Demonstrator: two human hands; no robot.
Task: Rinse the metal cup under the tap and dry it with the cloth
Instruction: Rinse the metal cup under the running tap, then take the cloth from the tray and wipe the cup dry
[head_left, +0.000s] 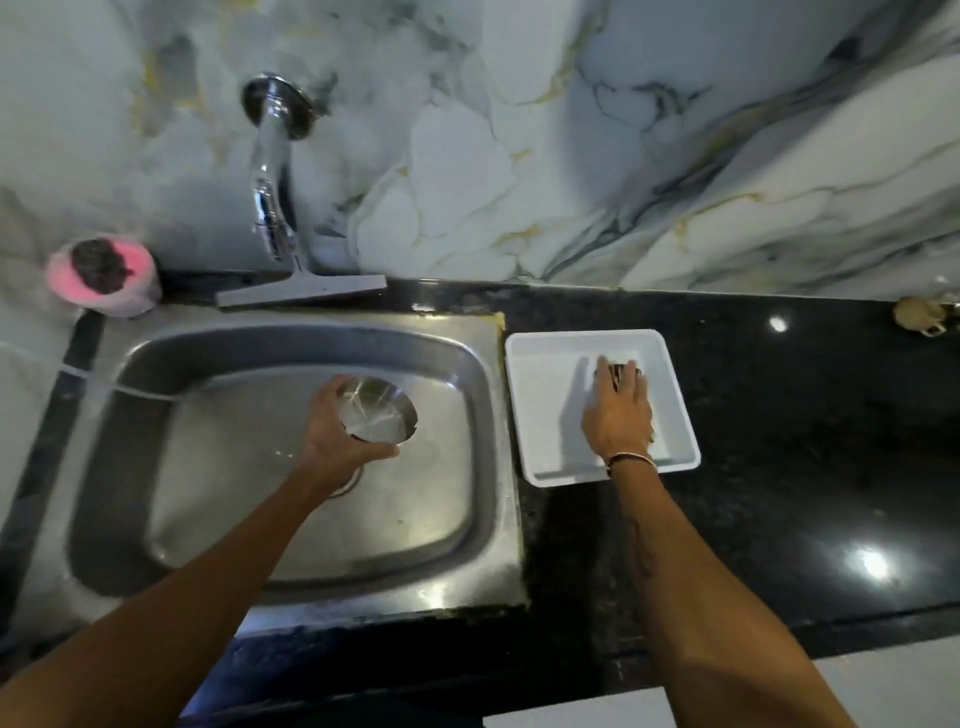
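Observation:
My left hand (332, 431) grips the shiny metal cup (376, 410) by its side and holds it over the steel sink (291, 519), mouth up. The chrome tap (272, 171) comes out of the wall above the sink's back edge; no water shows. My right hand (618, 410) lies inside the white tray (540, 395) on the counter, fingers down on a dark cloth (623, 371) that is mostly hidden under the hand. Whether the fingers have closed on the cloth is unclear.
A pink tub (104, 278) with a dark scrubber stands at the sink's back left corner. A grey squeegee (301, 293) lies behind the sink. The black granite counter (805, 467) stretches right, with a small beige object (922, 314) at the wall.

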